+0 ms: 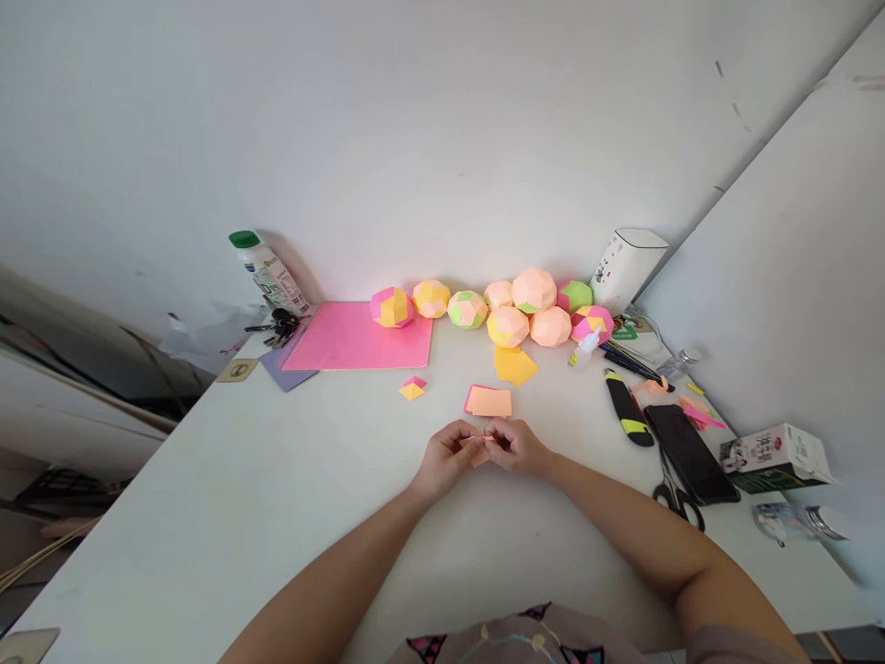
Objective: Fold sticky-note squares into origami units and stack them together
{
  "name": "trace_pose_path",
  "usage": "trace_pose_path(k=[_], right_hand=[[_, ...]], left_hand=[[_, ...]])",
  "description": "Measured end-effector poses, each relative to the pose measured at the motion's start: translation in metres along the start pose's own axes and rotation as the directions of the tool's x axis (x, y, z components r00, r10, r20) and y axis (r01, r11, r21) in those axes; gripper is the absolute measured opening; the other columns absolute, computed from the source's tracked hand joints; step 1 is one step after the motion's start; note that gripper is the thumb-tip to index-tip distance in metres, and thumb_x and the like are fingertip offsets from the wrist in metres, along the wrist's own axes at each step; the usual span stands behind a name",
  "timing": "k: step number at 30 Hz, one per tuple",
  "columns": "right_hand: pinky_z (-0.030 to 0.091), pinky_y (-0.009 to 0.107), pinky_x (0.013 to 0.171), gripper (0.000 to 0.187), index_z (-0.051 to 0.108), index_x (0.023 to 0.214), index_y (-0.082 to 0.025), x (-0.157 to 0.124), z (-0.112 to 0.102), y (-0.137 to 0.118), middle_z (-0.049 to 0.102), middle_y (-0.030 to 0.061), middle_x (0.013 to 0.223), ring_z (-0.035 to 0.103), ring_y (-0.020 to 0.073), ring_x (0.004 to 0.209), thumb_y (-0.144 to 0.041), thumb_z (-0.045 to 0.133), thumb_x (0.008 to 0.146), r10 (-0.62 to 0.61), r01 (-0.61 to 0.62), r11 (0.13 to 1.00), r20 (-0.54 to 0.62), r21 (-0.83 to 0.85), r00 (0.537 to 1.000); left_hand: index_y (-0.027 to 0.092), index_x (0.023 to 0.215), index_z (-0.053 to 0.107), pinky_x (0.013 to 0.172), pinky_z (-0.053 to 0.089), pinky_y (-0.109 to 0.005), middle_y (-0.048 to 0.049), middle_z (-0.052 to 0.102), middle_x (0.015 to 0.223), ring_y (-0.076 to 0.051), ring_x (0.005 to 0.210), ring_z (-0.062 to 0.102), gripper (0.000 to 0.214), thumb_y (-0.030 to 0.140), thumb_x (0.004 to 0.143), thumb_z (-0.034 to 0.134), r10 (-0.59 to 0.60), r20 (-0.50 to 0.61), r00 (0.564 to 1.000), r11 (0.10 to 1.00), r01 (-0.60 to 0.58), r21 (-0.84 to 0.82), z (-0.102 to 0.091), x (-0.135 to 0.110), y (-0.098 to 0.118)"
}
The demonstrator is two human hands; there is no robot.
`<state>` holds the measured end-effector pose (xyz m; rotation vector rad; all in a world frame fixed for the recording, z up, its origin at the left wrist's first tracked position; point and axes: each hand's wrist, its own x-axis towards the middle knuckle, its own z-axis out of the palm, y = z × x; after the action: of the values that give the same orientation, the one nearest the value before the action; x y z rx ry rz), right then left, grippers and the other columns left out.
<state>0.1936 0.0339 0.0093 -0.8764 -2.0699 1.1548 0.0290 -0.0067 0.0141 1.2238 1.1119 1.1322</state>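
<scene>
Between my two hands is a small piece of peach paper [480, 456], pinched at its upper edge and partly covered by fingers. My left hand [453, 458] is closed on its left side, and my right hand [520, 448] grips the right side. Just beyond the fingertips lies a small stack of peach paper slips [490, 402] with a pink one showing at the edge. Farther left sits a small folded pink-and-yellow paper piece [413, 388]. Yellow paper pieces [515, 366] lie behind the stack.
Several faceted paper balls [468, 309] line the wall, one on a pink board [346, 337]. At right lie a box cutter [628, 408], scissors [674, 498], a black phone [691, 452] and a milk carton [774, 458]. A green-capped bottle [271, 274] stands at back left.
</scene>
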Motion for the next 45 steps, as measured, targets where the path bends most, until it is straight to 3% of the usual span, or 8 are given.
trace_pose_path(k=[10,19,24,30,34,38,45], right_hand=[[0.031,0.022,0.045,0.017,0.046,0.066,-0.019,0.001,-0.003,-0.01,0.041,-0.0044,0.054,0.036,0.0092,0.048,-0.029,0.05,0.08,0.027,-0.026,0.998,-0.029,0.06,0.999],[0.03,0.02,0.043,0.012,0.046,0.065,-0.018,0.0,-0.004,-0.01,0.041,-0.0051,0.051,0.038,0.008,0.046,-0.02,0.049,0.076,0.044,-0.046,0.987,0.015,0.151,0.999],[0.03,0.02,0.044,0.011,0.046,0.063,-0.017,0.0,-0.006,-0.006,0.043,-0.0045,0.053,0.037,0.008,0.047,-0.017,0.049,0.074,0.052,-0.056,0.985,0.025,0.163,0.998],[0.032,0.02,0.045,0.011,0.046,0.064,-0.018,0.0,-0.008,-0.005,0.044,-0.0044,0.053,0.04,0.0085,0.047,-0.017,0.048,0.074,0.105,-0.111,0.969,0.042,0.219,0.994],[0.03,0.02,0.044,0.012,0.046,0.061,-0.017,0.001,-0.007,-0.003,0.042,-0.0047,0.053,0.038,0.0078,0.047,-0.016,0.049,0.072,0.101,-0.107,0.974,0.041,0.199,0.994],[0.029,0.02,0.044,0.012,0.047,0.06,-0.017,0.001,-0.006,-0.004,0.042,-0.0048,0.052,0.037,0.0077,0.047,-0.016,0.05,0.072,0.095,-0.099,0.977,0.03,0.191,0.995],[0.029,0.02,0.043,0.011,0.046,0.06,-0.017,0.001,-0.008,-0.005,0.041,-0.0051,0.052,0.037,0.0075,0.047,-0.016,0.05,0.07,0.133,-0.136,0.957,0.03,0.257,0.991]], left_hand=[[0.017,0.071,0.055,0.051,0.034,-0.022,0.0029,0.051,0.061,-0.009,0.054,0.043,0.023,0.039,0.075,0.06,-0.068,-0.02,0.998,0.998,0.068,0.012,0.0,0.0,-0.002],[0.018,0.054,0.035,0.044,0.027,-0.02,0.0083,0.036,0.046,-0.006,0.044,0.034,0.039,0.039,0.07,0.065,-0.132,0.018,0.991,0.978,0.133,-0.158,0.002,-0.002,0.0],[0.019,0.051,0.028,0.043,0.022,-0.02,0.008,0.032,0.044,-0.005,0.042,0.027,0.045,0.039,0.075,0.06,-0.111,0.016,0.994,0.989,0.112,-0.1,-0.001,-0.002,-0.004],[0.018,0.057,0.038,0.048,0.032,-0.021,0.0051,0.041,0.052,-0.008,0.049,0.037,0.038,0.043,0.082,0.05,-0.085,-0.084,0.993,0.992,0.076,-0.106,-0.001,-0.002,-0.004],[0.017,0.069,0.049,0.051,0.035,-0.02,0.0043,0.045,0.062,-0.009,0.054,0.041,0.025,0.04,0.077,0.057,-0.059,-0.023,0.998,0.998,0.058,-0.038,0.001,-0.001,0.001],[0.016,0.066,0.05,0.051,0.032,-0.02,0.0046,0.044,0.059,-0.008,0.053,0.038,0.024,0.036,0.078,0.056,-0.06,-0.01,0.998,0.995,0.06,0.076,0.001,-0.001,0.002],[0.016,0.068,0.05,0.05,0.032,-0.02,0.0045,0.044,0.06,-0.008,0.053,0.038,0.019,0.032,0.078,0.054,-0.078,0.006,0.997,0.996,0.078,0.036,0.001,-0.001,-0.001]])
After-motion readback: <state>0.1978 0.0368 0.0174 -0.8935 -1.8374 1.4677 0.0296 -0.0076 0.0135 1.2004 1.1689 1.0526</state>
